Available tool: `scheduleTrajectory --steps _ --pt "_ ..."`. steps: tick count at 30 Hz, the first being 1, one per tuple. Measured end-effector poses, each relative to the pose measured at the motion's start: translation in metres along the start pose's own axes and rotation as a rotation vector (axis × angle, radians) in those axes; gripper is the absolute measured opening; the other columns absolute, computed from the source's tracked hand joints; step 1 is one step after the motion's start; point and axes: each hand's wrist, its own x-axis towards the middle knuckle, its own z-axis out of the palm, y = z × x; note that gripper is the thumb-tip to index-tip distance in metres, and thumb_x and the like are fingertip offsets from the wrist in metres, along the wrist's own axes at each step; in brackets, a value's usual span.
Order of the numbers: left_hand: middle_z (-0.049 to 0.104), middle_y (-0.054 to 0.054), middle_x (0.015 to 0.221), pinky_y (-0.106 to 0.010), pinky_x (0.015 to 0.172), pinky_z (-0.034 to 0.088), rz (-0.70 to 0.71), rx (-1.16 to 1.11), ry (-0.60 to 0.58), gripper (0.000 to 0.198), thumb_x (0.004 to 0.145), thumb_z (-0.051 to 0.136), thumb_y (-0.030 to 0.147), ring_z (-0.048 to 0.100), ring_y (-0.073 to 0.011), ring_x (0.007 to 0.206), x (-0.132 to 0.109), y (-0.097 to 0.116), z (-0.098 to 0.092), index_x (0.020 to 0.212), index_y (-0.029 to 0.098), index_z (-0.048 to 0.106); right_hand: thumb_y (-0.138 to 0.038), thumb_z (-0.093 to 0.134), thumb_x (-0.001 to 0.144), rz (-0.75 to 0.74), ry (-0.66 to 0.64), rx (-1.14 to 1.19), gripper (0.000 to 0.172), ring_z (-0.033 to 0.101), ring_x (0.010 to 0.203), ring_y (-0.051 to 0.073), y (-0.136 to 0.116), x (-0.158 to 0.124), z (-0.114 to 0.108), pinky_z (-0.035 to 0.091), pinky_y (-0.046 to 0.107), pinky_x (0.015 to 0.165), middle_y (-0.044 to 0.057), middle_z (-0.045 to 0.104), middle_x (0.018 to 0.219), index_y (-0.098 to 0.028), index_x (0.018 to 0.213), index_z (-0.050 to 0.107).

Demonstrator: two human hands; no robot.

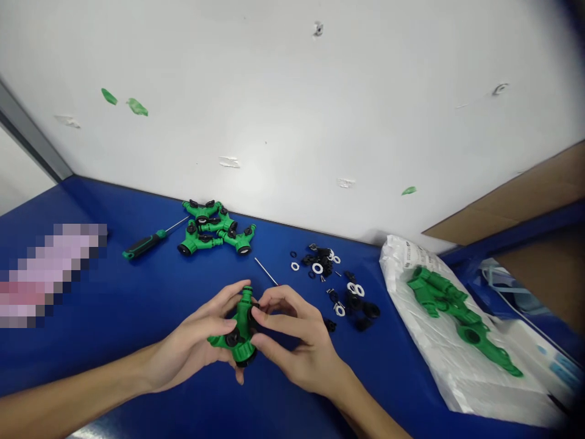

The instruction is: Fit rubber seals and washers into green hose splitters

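A green Y-shaped hose splitter [245, 314] with black valve knobs is held up over the blue table, one narrow outlet pointing away from me. My left hand [208, 335] grips it from the left, thumb on top beside a black knob [233, 337]. My right hand [297, 335] pinches at its right side, where a dark part shows between thumb and fingertips; my fingers hide most of that part. Just beyond my right hand a thin metal shaft [265, 270] lies on the table, its near end hidden.
Several similar splitters [201, 242] sit by the wall, next to a green-and-black screwdriver [145, 245]. Black fittings and white rings [317, 268] are scattered on the right. Green bodies [434, 289] rest on a white plastic bag [425, 347]. A blurred patch covers the left side.
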Motion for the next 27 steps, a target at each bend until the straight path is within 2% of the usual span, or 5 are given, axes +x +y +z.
scheduleTrajectory --steps 4,7,11,19,27 --pt "0.024 -0.002 0.157 -0.047 0.084 0.052 0.071 0.15 0.013 0.057 0.092 0.053 0.028 0.055 -0.0259 0.108 -0.005 -0.007 -0.002 0.144 0.045 0.036 -0.011 0.073 0.08 0.131 0.166 0.105 0.023 0.063 0.071 0.014 -0.001 -0.001 0.01 0.057 0.028 0.065 0.004 0.063 0.087 -0.025 0.098 0.075" --pt "0.022 -0.002 0.16 -0.049 0.094 0.048 0.125 0.348 0.09 0.066 0.093 0.054 0.03 0.035 -0.0347 0.134 -0.011 -0.011 -0.002 0.149 0.045 0.025 -0.012 0.074 0.079 0.227 0.208 0.21 0.03 0.062 0.067 0.013 -0.001 -0.002 0.016 0.057 0.027 0.063 0.001 0.064 0.078 -0.027 0.104 0.074" --pt "0.018 -0.003 0.163 -0.057 0.107 0.035 0.156 0.548 0.14 0.074 0.093 0.055 0.032 0.017 -0.0377 0.146 -0.016 -0.014 -0.001 0.153 0.042 0.012 -0.012 0.073 0.08 0.215 0.215 0.196 0.027 0.062 0.068 0.014 -0.001 -0.002 0.018 0.057 0.029 0.067 0.001 0.065 0.075 -0.028 0.101 0.077" --pt "0.027 -0.006 0.16 -0.056 0.118 0.013 0.299 0.735 0.218 0.074 0.092 0.056 0.035 0.021 -0.0358 0.146 -0.014 -0.019 0.001 0.154 0.034 0.015 -0.012 0.071 0.08 0.256 0.239 0.2 0.027 0.064 0.072 0.015 -0.006 0.0 0.016 0.057 0.029 0.068 0.002 0.069 0.08 -0.028 0.102 0.077" --pt "0.035 -0.006 0.156 -0.056 0.119 0.015 0.265 0.729 0.331 0.073 0.093 0.055 0.038 0.022 -0.036 0.146 -0.012 -0.015 0.007 0.154 0.035 0.015 -0.02 0.076 0.077 0.443 0.322 0.31 0.021 0.067 0.069 0.016 -0.005 0.0 0.015 0.06 0.03 0.07 0.002 0.071 0.076 -0.025 0.098 0.076"
